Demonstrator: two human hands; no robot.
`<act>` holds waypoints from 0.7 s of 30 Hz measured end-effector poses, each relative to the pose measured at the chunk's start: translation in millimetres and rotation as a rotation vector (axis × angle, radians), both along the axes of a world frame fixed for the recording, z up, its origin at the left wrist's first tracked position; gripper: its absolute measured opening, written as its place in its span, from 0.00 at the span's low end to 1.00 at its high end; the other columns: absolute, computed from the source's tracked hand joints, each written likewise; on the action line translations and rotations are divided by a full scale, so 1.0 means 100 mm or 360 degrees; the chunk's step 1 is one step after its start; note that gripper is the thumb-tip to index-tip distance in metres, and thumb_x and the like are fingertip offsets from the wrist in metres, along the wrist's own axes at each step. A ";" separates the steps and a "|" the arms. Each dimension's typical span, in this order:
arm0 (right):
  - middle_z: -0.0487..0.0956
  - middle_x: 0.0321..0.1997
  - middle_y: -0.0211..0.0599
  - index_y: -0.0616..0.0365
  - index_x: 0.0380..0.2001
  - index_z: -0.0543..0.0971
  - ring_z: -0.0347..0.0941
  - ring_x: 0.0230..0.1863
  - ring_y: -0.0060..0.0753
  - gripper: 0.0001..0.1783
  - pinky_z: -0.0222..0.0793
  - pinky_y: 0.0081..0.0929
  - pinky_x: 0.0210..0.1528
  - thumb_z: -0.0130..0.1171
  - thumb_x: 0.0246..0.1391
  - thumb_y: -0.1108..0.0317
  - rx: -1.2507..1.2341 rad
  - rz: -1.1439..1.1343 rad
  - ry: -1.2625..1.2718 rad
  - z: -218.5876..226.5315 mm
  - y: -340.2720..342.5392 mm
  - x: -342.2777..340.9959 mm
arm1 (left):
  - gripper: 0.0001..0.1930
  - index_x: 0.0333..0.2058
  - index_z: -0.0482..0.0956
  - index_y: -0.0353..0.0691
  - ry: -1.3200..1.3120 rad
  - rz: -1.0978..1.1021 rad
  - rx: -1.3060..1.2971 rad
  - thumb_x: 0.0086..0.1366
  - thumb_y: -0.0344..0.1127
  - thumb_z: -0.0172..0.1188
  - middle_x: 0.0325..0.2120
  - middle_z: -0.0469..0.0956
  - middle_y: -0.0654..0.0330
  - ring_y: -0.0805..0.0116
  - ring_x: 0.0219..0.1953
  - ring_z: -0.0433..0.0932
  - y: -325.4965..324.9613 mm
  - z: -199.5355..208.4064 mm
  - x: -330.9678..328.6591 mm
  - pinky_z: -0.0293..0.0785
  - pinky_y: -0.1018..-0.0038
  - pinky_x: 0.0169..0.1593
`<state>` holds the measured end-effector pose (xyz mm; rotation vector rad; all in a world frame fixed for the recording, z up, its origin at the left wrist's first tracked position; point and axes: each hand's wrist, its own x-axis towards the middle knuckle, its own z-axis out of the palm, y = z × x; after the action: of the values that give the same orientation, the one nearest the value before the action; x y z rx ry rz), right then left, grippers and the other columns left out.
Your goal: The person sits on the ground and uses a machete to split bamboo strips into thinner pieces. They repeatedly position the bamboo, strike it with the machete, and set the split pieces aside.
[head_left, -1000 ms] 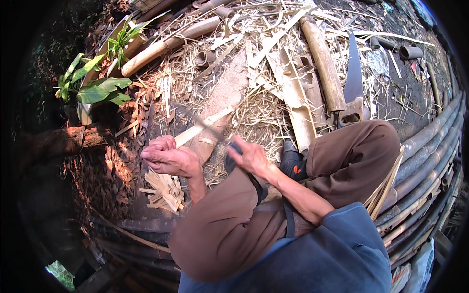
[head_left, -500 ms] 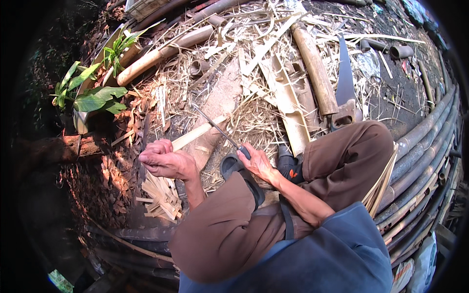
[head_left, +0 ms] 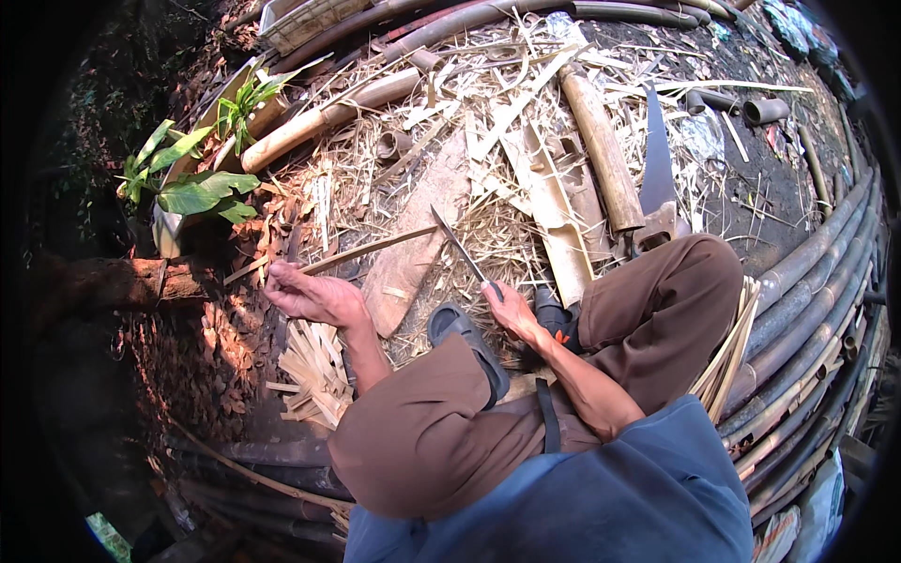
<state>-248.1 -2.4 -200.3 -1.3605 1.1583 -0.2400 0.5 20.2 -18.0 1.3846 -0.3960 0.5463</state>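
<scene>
Bamboo strip (head_left: pixel 371 250), one: narrow, pale brown, near end in the left hand, far end pointing right above a flat plank. Listed from the left:

Leafy plant (head_left: pixel 202 192), green, broad-leaved, at the edge of the brown leaf litter.
Heap of short pale strips (head_left: pixel 314 371), loosely fanned, on the ground beside the left wrist.
Left hand (head_left: pixel 314 296): fingers curled and clamped on the strip.
Flat plank (head_left: pixel 399 267), brown, laid at a slant beneath the strip.
Knife (head_left: pixel 460 249), slim blade, dark handle; blade slanting up and left, its upper part at the strip's far end. Contact between them: cannot tell.
Sandal (head_left: pixel 483 357), dark, on a foot below the knife.
Right hand (head_left: pixel 511 314): fingers wrapped together round the knife handle.
Split bamboo length (head_left: pixel 560 225), pale, hollow.
Round bamboo pole (head_left: pixel 605 150), just beside it.
Saw (head_left: pixel 657 155), dark blade, brown handle.
Stacked poles (head_left: pixel 812 263), curving along the right edge.
</scene>
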 end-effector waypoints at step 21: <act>0.76 0.22 0.58 0.55 0.45 0.70 0.75 0.29 0.67 0.18 0.70 0.54 0.30 0.50 0.65 0.51 -0.0505 0.0085 -0.0297 0.52 0.09 0.37 | 0.25 0.23 0.57 0.44 0.0450 -0.0225 -0.0164 0.73 0.57 0.47 0.14 0.52 0.72 0.78 0.18 0.51 -0.02 0.09 0.19 0.52 0.78 0.24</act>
<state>-210.9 6.3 -148.1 -1.6063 0.9533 -0.5184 19.8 18.5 -8.7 1.3012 -0.2308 0.2465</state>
